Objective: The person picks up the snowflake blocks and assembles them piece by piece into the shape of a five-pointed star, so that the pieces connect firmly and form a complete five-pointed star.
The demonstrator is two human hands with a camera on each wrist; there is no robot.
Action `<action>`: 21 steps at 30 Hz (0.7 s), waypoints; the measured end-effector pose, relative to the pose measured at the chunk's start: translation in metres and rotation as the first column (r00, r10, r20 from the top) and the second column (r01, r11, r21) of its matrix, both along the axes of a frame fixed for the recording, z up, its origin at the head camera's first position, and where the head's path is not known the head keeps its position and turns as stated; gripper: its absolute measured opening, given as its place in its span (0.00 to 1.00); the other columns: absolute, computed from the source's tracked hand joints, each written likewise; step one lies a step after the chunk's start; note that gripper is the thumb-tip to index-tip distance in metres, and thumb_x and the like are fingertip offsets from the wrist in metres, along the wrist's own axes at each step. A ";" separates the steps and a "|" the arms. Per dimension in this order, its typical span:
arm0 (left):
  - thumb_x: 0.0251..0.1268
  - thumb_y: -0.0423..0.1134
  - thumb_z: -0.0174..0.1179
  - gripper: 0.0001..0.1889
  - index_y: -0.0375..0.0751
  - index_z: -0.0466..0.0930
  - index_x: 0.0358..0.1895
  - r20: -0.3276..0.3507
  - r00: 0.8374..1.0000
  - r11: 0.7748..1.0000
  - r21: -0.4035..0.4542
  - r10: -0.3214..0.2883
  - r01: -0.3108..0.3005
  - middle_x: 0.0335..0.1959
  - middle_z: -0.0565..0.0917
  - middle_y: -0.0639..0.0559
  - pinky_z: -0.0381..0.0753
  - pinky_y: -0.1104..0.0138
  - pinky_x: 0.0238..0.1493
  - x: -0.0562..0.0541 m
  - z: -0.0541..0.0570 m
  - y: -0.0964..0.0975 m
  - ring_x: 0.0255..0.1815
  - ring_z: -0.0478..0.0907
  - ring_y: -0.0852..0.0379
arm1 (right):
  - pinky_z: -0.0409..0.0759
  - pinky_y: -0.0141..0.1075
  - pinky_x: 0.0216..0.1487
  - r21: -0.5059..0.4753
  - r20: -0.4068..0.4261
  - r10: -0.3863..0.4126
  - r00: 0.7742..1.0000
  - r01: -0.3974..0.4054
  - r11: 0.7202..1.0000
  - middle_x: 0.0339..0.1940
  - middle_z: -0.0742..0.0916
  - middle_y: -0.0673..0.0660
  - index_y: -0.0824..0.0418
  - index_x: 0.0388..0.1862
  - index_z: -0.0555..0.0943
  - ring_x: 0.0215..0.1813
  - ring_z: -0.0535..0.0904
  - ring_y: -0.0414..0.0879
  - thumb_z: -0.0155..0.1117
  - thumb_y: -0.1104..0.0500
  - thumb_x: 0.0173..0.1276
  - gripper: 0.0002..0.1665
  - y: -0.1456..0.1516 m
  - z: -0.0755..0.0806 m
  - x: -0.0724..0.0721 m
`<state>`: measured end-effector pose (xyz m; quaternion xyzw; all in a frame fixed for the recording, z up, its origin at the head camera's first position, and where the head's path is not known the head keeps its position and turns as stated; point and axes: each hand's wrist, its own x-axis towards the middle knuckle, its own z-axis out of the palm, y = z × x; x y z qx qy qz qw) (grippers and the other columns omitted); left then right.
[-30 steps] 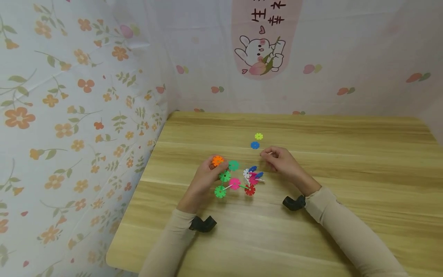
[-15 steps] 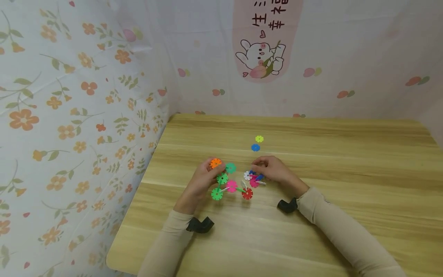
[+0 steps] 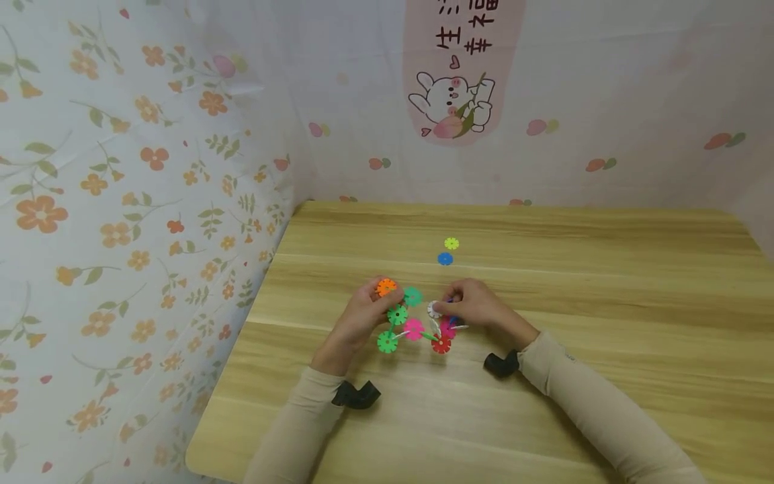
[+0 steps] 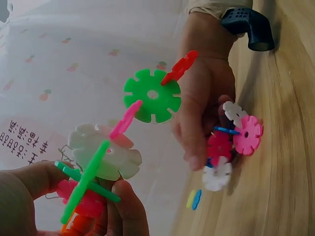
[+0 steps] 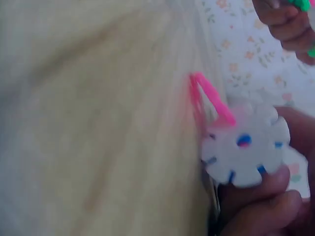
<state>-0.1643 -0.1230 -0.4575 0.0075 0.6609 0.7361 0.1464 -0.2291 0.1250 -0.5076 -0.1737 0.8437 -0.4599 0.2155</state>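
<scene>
My left hand grips a chain of notched plastic discs that slot into one another. Orange, teal, green, pink and red discs show in it. In the left wrist view its white disc and green disc stand out past the fingers. To the right, my right hand pinches a smaller cluster of discs. That cluster has a white disc in front, a pink disc and blue ones partly hidden by the fingers.
A loose yellow disc and a loose blue disc lie flat on the wooden table, beyond the hands. Printed cloth hangs behind and at the left of the table. A black wrist device is worn on each arm.
My right hand has come left and down from near the loose blue disc and now pinches the small cluster. The left hand keeps its hold on the chain, with only a slight shift.
</scene>
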 end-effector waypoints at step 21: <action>0.59 0.26 0.67 0.14 0.32 0.75 0.45 -0.106 0.992 0.988 -0.125 0.073 -0.086 0.33 0.76 0.50 0.76 0.70 0.33 0.000 0.004 0.043 0.32 0.74 0.58 | 0.79 0.26 0.31 -0.774 0.362 0.222 0.905 0.160 0.613 0.34 0.87 0.50 0.59 0.47 0.85 0.33 0.83 0.37 0.51 0.57 0.81 0.15 0.026 0.029 0.019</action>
